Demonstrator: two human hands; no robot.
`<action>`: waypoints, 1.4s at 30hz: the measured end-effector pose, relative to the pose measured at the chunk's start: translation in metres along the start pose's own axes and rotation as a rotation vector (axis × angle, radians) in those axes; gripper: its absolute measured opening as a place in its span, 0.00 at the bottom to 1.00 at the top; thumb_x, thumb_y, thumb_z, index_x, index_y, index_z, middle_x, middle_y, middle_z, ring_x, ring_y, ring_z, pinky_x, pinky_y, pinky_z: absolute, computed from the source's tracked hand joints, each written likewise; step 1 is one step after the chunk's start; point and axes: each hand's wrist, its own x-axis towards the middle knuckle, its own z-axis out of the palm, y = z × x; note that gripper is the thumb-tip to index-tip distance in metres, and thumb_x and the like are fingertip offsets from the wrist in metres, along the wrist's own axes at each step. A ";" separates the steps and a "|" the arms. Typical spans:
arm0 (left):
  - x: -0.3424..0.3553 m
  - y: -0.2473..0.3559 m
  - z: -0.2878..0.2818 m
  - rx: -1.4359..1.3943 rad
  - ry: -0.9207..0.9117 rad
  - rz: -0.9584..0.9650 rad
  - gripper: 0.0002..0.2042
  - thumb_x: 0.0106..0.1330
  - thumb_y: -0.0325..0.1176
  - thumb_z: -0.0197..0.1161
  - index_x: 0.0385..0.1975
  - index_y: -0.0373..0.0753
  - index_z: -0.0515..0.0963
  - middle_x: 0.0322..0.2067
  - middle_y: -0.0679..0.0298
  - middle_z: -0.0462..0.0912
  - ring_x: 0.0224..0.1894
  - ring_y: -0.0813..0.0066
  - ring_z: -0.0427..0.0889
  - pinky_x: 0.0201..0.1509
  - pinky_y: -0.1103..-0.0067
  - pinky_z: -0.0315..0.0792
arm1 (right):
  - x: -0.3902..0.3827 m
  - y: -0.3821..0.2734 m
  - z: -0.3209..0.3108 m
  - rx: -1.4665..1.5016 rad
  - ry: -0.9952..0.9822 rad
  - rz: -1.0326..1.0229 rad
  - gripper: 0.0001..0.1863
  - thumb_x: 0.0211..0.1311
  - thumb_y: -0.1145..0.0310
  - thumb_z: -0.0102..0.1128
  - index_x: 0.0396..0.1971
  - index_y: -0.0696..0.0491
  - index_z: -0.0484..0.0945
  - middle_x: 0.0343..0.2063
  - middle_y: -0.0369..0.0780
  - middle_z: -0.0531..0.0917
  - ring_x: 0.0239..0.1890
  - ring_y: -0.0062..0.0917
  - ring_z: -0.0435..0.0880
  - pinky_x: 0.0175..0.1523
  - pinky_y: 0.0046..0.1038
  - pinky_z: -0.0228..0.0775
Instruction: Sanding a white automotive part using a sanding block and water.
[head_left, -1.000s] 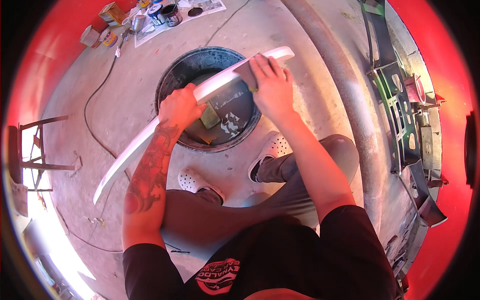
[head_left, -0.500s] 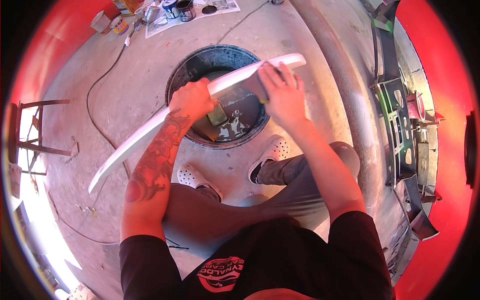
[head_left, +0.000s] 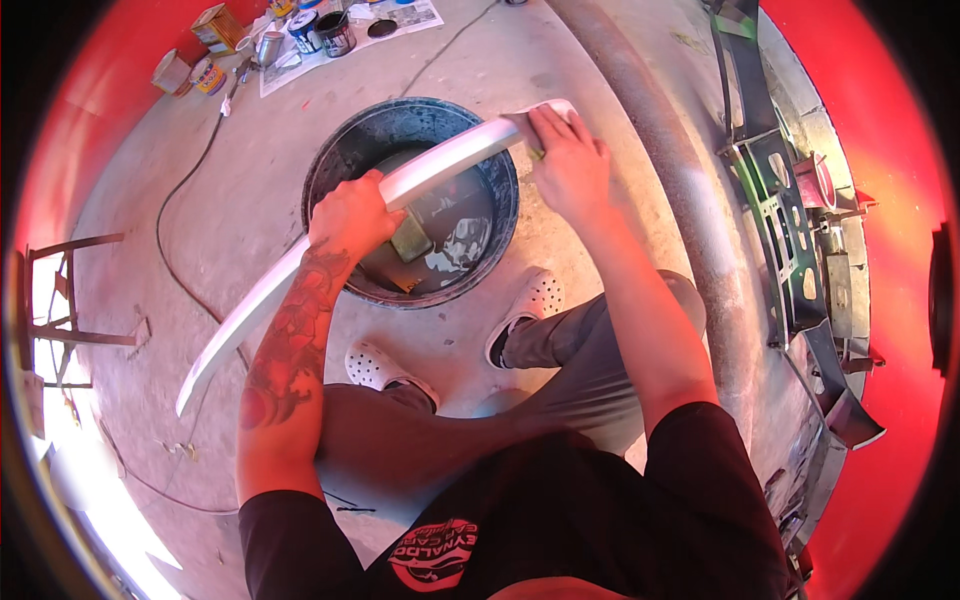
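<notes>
left hand (head_left: 350,213): fingers curled round strip (head_left: 445,165); hold steady
right hand (head_left: 572,168): fingers close together, pad (head_left: 523,127) beneath; press evenly
tub (head_left: 400,124): below left fingers

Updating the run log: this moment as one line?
left hand: grips white strip; right hand: holds dark pad against strip; black tub: beneath strip

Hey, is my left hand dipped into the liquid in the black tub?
No, your left hand is wrapped around the white strip, above the liquid.
</notes>
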 end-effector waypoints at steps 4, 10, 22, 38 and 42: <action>-0.001 0.003 -0.002 0.024 0.013 -0.012 0.23 0.57 0.46 0.73 0.49 0.42 0.79 0.41 0.50 0.87 0.47 0.46 0.86 0.52 0.57 0.79 | 0.006 -0.003 0.007 0.063 0.039 -0.049 0.26 0.71 0.57 0.53 0.68 0.41 0.71 0.69 0.31 0.73 0.72 0.36 0.68 0.67 0.52 0.61; 0.004 0.011 0.006 0.033 0.043 0.027 0.22 0.57 0.46 0.73 0.47 0.42 0.78 0.40 0.49 0.87 0.46 0.45 0.86 0.50 0.57 0.80 | 0.061 0.076 0.045 0.612 -0.254 0.614 0.24 0.75 0.47 0.47 0.63 0.39 0.75 0.59 0.43 0.81 0.64 0.44 0.76 0.63 0.60 0.62; -0.001 0.002 0.001 0.060 0.043 0.005 0.22 0.58 0.46 0.73 0.48 0.41 0.78 0.40 0.48 0.87 0.45 0.45 0.86 0.50 0.57 0.80 | 0.039 0.044 0.029 0.528 -0.078 0.321 0.25 0.75 0.44 0.44 0.64 0.37 0.76 0.57 0.44 0.82 0.63 0.42 0.77 0.67 0.49 0.64; -0.001 0.006 0.006 0.075 0.079 0.034 0.22 0.59 0.47 0.72 0.46 0.40 0.77 0.39 0.52 0.88 0.44 0.50 0.88 0.47 0.59 0.82 | 0.057 0.057 0.005 0.390 -0.322 0.343 0.25 0.73 0.51 0.50 0.67 0.40 0.74 0.64 0.41 0.76 0.64 0.41 0.76 0.64 0.47 0.69; -0.003 0.001 0.018 0.108 0.171 0.056 0.22 0.58 0.46 0.73 0.45 0.39 0.76 0.38 0.52 0.87 0.42 0.50 0.88 0.46 0.59 0.82 | 0.029 0.037 0.008 0.180 -0.032 -0.224 0.27 0.67 0.57 0.55 0.67 0.38 0.73 0.65 0.36 0.77 0.69 0.36 0.72 0.65 0.48 0.66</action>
